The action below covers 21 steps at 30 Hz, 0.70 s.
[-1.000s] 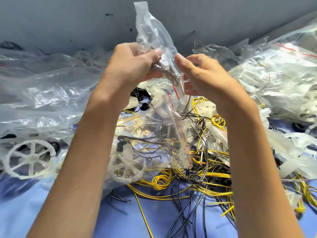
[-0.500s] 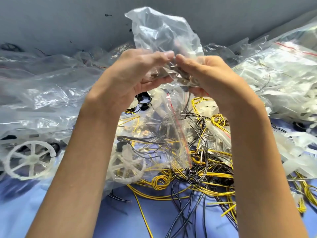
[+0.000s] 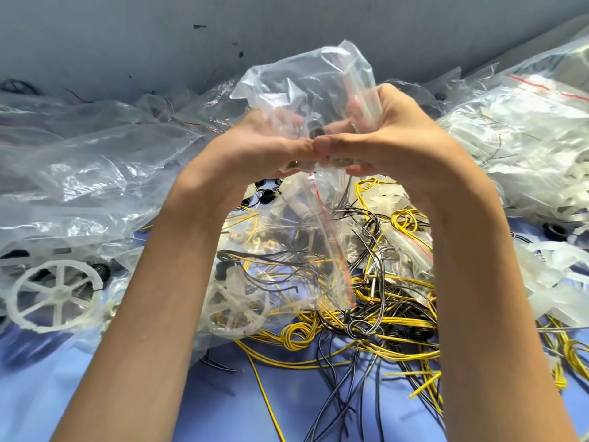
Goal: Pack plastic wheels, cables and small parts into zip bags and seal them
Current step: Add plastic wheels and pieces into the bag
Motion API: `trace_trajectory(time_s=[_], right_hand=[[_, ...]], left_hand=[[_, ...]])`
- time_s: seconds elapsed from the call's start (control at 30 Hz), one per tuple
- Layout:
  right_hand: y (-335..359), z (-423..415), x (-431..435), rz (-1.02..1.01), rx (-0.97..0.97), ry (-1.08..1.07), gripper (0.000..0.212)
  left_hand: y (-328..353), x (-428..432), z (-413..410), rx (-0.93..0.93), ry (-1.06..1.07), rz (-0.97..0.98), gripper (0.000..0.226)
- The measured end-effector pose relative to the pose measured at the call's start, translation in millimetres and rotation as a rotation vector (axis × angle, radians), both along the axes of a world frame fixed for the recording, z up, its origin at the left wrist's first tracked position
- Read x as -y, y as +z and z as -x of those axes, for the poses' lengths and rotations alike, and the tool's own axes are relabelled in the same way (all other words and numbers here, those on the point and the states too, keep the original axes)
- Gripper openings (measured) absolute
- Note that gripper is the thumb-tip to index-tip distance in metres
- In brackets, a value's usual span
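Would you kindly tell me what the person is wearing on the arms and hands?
Nothing that shows: the left grip and right grip are bare hands without gloves. The left forearm and right forearm are bare too, with no sleeves, watch or bracelet in view.

Bright, even light; wide-angle frame, sharp at centre.
Glare streaks on the clear bag (image 3: 306, 90) above the grip and on bag heaps (image 3: 95, 173) left of it. Soft forearm shadows on the blue table (image 3: 287, 403) below. Edges bow slightly; the pile (image 3: 526, 138) right washes near white.
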State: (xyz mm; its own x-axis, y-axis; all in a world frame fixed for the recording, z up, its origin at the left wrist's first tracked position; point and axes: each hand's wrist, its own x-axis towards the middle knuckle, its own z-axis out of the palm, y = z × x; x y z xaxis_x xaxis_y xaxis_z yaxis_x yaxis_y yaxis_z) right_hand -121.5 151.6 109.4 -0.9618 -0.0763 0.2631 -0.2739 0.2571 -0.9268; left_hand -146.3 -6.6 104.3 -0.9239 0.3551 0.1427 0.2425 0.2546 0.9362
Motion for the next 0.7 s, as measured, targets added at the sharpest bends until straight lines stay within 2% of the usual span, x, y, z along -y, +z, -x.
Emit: trace_trajectory(time_s=[0.07,0.13,0.2,0.3,0.37,0.4,0.43,0.5,0.63,0.7], right_hand=[[-1,0,-2,-0.027,0.004,-0.017,0.050],[-1,0,-5,-0.055,-0.010,-0.002,0.041],[-1,-1,-4,-0.037,-0.020,0.029,0.030],[-4,0,-7,-0.132,-0.051,-0.056,0.014],[-6,3,-11,-0.254,-0.062,-0.176,0.013],[-7,5,-12,-0.263,-0.054,-0.212,0.013],[-7,6,-12,-0.241,-0.039,-0.232,0.014],[-8,9,-10,-0.171,0.002,-0.229,0.011],[-10,11,-8,-0.138,0.038,-0.227,0.015],[-10,11,-10,-0.097,0.028,-0.246,0.021]], left_hand=[[-1,-2,-1,0.009,-0.043,0.024,0.018],[-3,-3,-1,-0.017,-0.065,0.055,0.011],[-5,-2,0,-0.071,-0.068,0.128,0.013],[-7,6,2,-0.098,-0.205,0.382,0.036],[-10,11,3,-0.109,-0.298,0.682,0.065],[-11,12,3,-0.141,-0.279,0.837,0.072],[-13,13,5,-0.174,-0.231,0.927,0.067],[-14,10,8,-0.201,-0.184,0.906,0.037],[-19,4,8,-0.200,-0.293,0.908,0.054],[-20,3,9,-0.209,-0.307,0.934,0.051]])
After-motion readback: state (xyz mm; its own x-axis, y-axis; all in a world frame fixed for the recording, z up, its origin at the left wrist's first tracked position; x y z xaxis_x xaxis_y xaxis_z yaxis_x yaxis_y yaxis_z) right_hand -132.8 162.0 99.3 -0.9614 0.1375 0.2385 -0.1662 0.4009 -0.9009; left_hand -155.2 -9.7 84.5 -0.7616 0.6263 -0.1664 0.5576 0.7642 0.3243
